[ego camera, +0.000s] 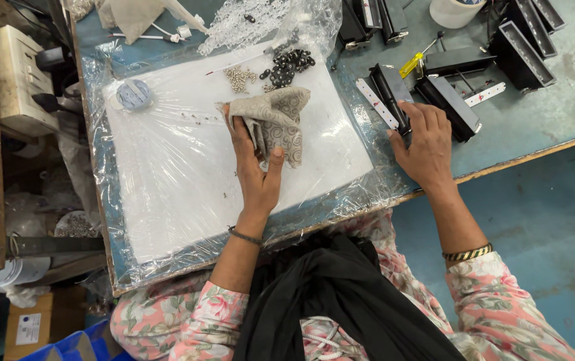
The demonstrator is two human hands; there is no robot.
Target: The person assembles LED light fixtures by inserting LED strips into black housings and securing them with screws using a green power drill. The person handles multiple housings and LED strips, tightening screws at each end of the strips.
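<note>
Head view: my left hand [255, 170] pinches a folded patterned cloth [275, 122] on the plastic-wrapped white board [187, 180], open room below toward the bench edge. My right hand [424, 144] rests fingers curled on a black channel part [394, 100], long axis slanting away, on the blue bench [555, 107].

Cloth [275, 120]: beige, swirl-patterned. Board [187, 180]: white (under clear film). Table [548, 107]: teal. Sleeves [501, 314]: pink floral. Screwdriver [411, 65]: yellow handle.

The cloth [275, 120] is lying on the wrapped board [187, 194]. Loose fasteners [286, 67] are sitting at its twelve o'clock, the channel piece [392, 100] at three o'clock.
</note>
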